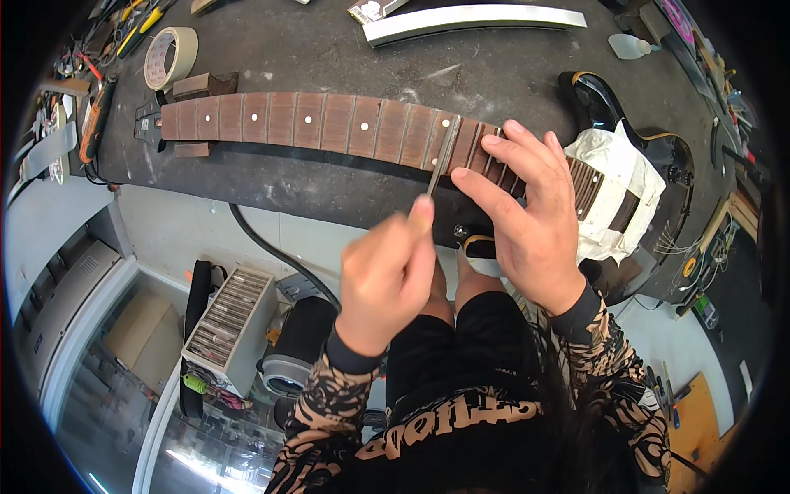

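A dark, dusty bench is holding a guitar, and the guitar is lying across it with its long brown neck pointing left. The left hand is squeezing a thin metal stick, which is lying slantwise across the neck. The right hand is gripping nothing; its fingers are spreading apart and resting on the neck, just right of the stick. White wrapping is covering part of the guitar's body. A wooden block is sitting under the neck near its left end. On the bench, a roll of tape is standing near the block, a silver bar is lying at the back, and a clear bottle is lying farther right. Tools are crowding the left edge. Below the bench, a black hose is hanging by a pale wall, and a light-coloured box is sitting low down, with rows of thin things filling it.
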`<action>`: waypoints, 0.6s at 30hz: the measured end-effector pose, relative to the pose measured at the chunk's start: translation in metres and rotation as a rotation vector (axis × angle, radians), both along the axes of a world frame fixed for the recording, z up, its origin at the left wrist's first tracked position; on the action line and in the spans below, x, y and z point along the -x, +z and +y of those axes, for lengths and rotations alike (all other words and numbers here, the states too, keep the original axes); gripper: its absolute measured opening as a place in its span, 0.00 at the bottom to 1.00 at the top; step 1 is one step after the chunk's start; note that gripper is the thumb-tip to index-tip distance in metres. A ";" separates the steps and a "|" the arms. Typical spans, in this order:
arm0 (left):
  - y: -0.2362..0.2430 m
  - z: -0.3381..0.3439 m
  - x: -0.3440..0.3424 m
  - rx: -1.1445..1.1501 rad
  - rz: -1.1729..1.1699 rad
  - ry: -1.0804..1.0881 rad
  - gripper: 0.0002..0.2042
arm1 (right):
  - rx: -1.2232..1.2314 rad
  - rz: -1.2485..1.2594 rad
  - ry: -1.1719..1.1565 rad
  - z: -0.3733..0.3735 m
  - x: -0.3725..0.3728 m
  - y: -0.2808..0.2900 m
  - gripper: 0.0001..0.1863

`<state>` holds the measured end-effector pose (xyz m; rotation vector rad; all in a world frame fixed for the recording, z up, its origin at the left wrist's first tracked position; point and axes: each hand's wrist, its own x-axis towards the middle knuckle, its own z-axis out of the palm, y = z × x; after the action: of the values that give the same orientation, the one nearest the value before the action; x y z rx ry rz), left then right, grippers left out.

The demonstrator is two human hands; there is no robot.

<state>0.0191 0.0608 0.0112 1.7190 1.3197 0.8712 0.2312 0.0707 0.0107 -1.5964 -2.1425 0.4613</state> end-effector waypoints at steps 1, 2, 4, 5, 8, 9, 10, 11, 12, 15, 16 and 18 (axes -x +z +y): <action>-0.003 -0.009 0.003 0.000 -0.009 0.013 0.17 | -0.002 -0.002 -0.001 0.001 0.000 0.001 0.25; -0.004 -0.007 0.002 -0.030 -0.010 0.023 0.17 | 0.006 0.005 0.004 0.001 0.001 0.001 0.25; -0.006 0.005 -0.002 -0.038 0.009 0.018 0.18 | 0.015 0.013 0.011 0.000 0.002 0.000 0.26; -0.005 0.018 -0.007 -0.012 0.026 0.001 0.18 | 0.005 -0.002 0.004 0.001 0.002 -0.001 0.27; -0.007 0.025 -0.013 -0.053 -0.002 0.032 0.11 | -0.011 -0.051 -0.006 0.002 0.005 0.000 0.29; -0.007 0.018 -0.010 -0.049 0.000 0.028 0.11 | -0.010 -0.089 -0.015 0.002 0.005 0.001 0.30; -0.011 0.004 -0.005 -0.043 -0.013 0.016 0.20 | -0.011 -0.090 -0.016 0.001 0.005 0.000 0.30; -0.010 -0.001 -0.003 -0.043 -0.014 0.017 0.20 | -0.010 -0.105 -0.004 0.001 0.005 0.001 0.30; -0.009 -0.004 -0.002 -0.040 -0.013 0.028 0.19 | -0.008 -0.120 0.008 0.001 0.005 0.000 0.30; -0.004 0.019 -0.008 -0.021 0.043 0.016 0.18 | -0.026 -0.093 -0.006 0.002 0.008 0.000 0.30; -0.008 0.029 -0.012 -0.030 0.003 0.031 0.14 | -0.027 -0.090 -0.003 0.002 0.010 0.000 0.30; -0.006 0.031 -0.016 -0.008 -0.018 0.036 0.14 | -0.023 -0.104 -0.020 0.001 0.007 -0.001 0.30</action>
<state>0.0353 0.0916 0.0053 1.6942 1.3407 0.9115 0.2243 0.0714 0.0094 -1.6608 -2.1977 0.3530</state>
